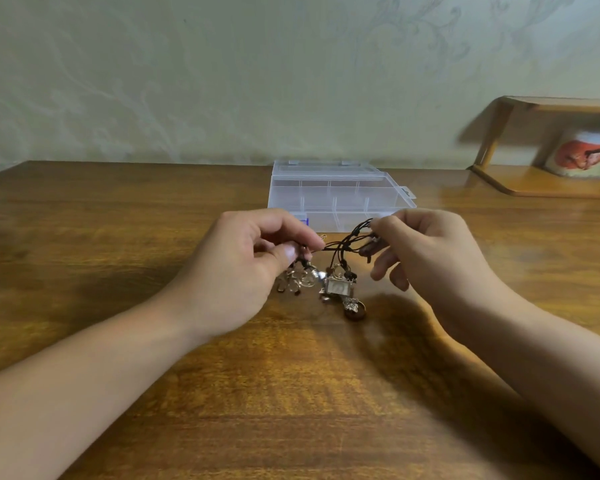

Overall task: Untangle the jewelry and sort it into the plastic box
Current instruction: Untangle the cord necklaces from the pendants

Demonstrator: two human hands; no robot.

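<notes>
Fingers of left hand (253, 268) pinch black cords (343, 244); right hand (426, 258) pinches the other end, lower fingers loose. Both forearms reach in over wooden table (118, 237). Clear plastic box (340, 195) behind hands, lid open, visible compartments bare. Metal pendants (336, 287) dangle between hands, touching table.

Two bare forearms, left hand (253, 271), right hand (426, 251); no sleeves.

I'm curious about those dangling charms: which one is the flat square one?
The square pendant hanging in the middle, like a tiny pale picture frame. The round glassy charms hang by the left hand; a dark ornate one lies lower right.
</notes>
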